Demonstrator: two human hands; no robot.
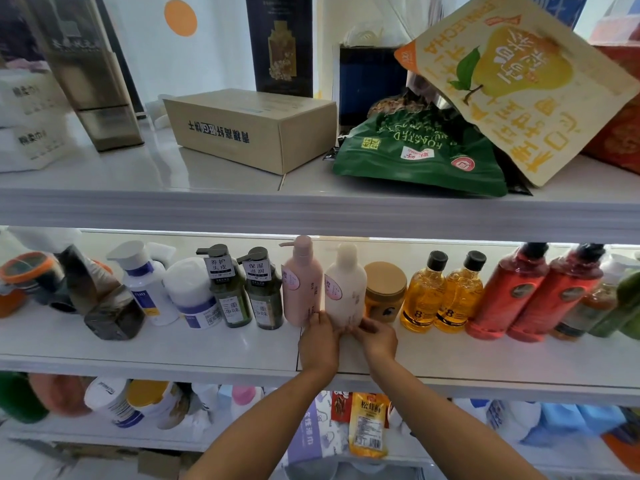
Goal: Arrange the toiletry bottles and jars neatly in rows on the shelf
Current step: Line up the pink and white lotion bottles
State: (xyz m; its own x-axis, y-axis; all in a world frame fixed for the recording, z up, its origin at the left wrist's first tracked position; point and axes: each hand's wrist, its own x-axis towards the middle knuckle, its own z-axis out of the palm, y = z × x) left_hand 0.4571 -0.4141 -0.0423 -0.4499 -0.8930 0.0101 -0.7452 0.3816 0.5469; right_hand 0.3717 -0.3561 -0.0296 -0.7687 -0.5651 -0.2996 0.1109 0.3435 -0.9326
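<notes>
On the middle shelf a row of toiletries stands upright. Both my hands hold the base of a cream pump bottle: my left hand on its left side, my right hand on its right. A pink pump bottle stands touching it on the left, then two dark green pump bottles, a white jar and a white pump bottle. To the right stand a tan-lidded jar, two amber bottles and two red bottles.
A dark square bottle leans at the left beside an orange-lidded jar. Green bottles crowd the far right. The upper shelf carries a cardboard box and snack bags. The lower shelf holds jars and packets.
</notes>
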